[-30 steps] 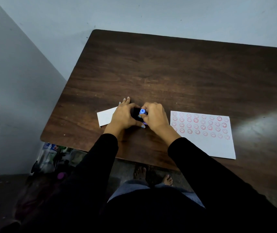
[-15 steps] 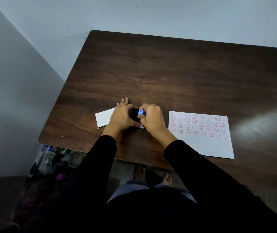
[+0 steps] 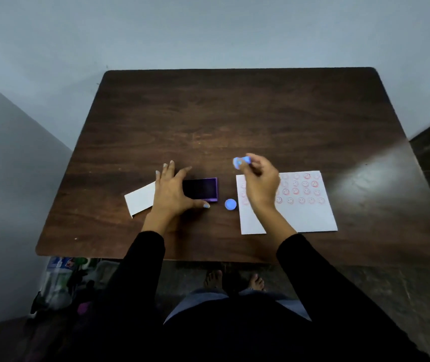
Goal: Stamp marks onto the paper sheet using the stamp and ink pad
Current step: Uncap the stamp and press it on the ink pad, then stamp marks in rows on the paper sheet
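A white paper sheet (image 3: 305, 215) with rows of red smiley marks lies at the right front of the table. My right hand (image 3: 261, 186) hovers over its left part, fingers pinched on a small blue stamp (image 3: 240, 161) lifted off the surface. A dark purple ink pad (image 3: 203, 189) sits open left of the sheet. My left hand (image 3: 173, 192) rests against the pad's left side, thumb along its front edge, fingers spread. A round blue cap (image 3: 230, 204) lies between pad and sheet.
A small white card (image 3: 139, 201) lies partly under my left hand. The brown wooden table (image 3: 234, 118) stands against a grey wall. Bags and bottles (image 3: 59, 280) sit on the floor at the left, my bare feet (image 3: 234, 280) under the table's front edge.
My hands were together over the ink pad. Now my right hand has lifted the stamp up and to the right, over the sheet. The pad and a blue cap are uncovered.
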Demonstrator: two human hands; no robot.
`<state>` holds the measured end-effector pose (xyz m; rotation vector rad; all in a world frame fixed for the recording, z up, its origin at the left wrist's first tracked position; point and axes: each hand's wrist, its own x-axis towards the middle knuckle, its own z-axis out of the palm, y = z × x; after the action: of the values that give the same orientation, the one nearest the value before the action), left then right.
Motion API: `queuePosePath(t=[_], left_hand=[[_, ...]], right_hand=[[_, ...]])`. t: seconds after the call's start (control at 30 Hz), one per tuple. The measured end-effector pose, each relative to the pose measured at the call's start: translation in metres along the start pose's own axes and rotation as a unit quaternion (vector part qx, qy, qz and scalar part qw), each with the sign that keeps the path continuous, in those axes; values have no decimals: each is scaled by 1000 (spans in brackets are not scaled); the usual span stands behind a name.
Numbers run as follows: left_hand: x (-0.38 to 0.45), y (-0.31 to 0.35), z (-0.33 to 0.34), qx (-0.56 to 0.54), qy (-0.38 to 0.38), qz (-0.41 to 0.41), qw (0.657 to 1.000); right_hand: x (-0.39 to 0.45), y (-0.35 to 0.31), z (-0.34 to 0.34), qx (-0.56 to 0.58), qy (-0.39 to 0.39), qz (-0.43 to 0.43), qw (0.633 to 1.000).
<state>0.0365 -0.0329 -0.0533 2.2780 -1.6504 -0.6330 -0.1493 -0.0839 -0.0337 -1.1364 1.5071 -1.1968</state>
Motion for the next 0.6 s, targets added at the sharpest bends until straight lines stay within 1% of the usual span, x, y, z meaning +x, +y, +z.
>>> queuePosePath(t=[0.1,0.2,0.27,0.47,0.6], left_hand=[[-13,27,19,-33,22,55,998],[-24,49,41,-23,11,124,992],[-28,56,53,7,3,152,988],[-23,57,63,72,-10,168,983],[-13,59,62,112,-24,176,978]], right_hand=[[3,17,-33,15,101,38,994],[-5,37,-50,9,141,29,990],[-10,47,-53,-9,143,4,990],[-9,71,-53,-84,103,-46,990],[6,72,-51,-110,85,-76,987]])
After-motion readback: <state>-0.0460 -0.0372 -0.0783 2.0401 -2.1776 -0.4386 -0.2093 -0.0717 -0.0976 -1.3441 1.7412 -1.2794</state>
